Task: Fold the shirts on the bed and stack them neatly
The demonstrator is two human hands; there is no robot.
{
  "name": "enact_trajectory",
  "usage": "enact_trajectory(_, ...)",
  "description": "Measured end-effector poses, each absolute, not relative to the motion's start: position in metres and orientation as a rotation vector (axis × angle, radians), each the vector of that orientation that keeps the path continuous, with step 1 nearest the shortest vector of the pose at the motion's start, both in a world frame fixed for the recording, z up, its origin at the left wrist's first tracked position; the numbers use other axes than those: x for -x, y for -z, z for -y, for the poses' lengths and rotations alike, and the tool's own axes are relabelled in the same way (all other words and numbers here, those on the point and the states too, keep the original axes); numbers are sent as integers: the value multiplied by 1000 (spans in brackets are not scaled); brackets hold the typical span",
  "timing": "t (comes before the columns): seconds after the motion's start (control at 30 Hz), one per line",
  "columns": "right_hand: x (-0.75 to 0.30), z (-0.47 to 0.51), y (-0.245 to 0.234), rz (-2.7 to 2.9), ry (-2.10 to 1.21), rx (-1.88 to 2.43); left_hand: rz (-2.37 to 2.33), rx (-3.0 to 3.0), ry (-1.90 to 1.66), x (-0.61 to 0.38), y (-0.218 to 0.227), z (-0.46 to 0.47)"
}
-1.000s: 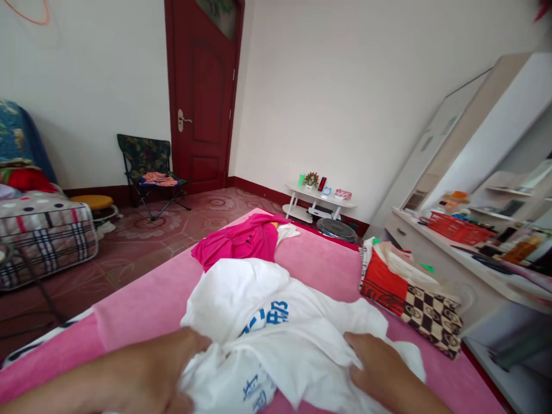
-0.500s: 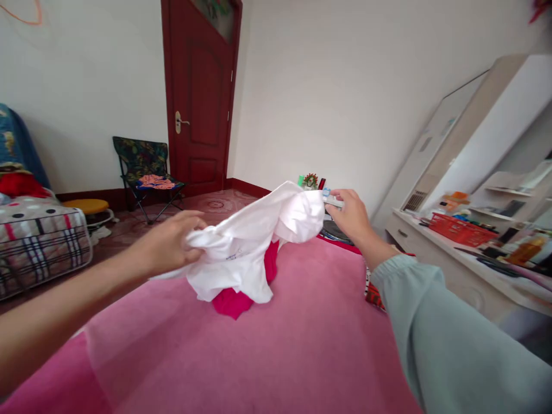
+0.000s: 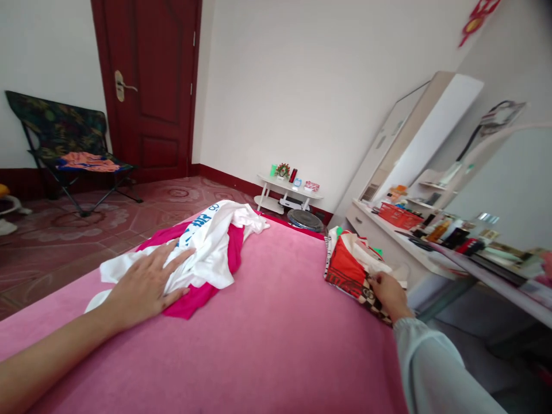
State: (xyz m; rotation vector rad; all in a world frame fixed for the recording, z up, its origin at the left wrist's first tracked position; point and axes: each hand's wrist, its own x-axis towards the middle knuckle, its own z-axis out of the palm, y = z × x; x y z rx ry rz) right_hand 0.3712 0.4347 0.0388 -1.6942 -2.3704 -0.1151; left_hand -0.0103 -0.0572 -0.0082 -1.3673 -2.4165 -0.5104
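My left hand [image 3: 146, 279] lies flat, fingers spread, on a crumpled white shirt [image 3: 211, 247] with blue lettering. Bright pink cloth [image 3: 235, 247] shows beneath the shirt. Over at the right edge of the bed, my right hand [image 3: 390, 293] is closed, its fingertips pinching the checkered edge of a red, white and checkered bundle [image 3: 345, 264]. I cannot tell whether this bundle is folded clothes or a bag. Both lie on a pink bedspread [image 3: 276, 339].
Beyond the bed stand a low white shelf [image 3: 280, 183] and a round dark-topped object [image 3: 305, 219]. A dresser [image 3: 366, 221] on the right carries a red basket [image 3: 401, 215] and several bottles. A folding chair [image 3: 64, 129] stands by the red door [image 3: 150, 86].
The white shirt, held up between both hands before, now lies on the bed. My right hand has let it go and moved right to the bundle. The view has turned right.
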Motion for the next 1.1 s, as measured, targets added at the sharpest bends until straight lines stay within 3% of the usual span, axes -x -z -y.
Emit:
enact_trajectory(0.13,-343,-401,-68,2215,9,1554,2426,1358,507,1,4,56)
enact_trajectory(0.27,-305,-298,-97,2219,-251,1090,2475,1425,560,-3,-8,59)
enact_trajectory(0.5,-321,-96,-82,3152,-801,-135,2535,1426,956,-3,-61,61)
enact_trajectory(0.67,-306,-129,-101,2718,-783,293,2319,1748,1084,-65,-73,33)
enact_trajectory(0.87,-292,-256,-20,2446,-357,781,2384,2201,843,-133,-36,9)
enact_trajectory(0.97,-309,-289,7,2474,-485,951,2559,2094,879,-144,-21,6)
enact_trajectory(1.1,-319,-293,5,2501,-827,933,2742,1926,866,-151,-12,0)
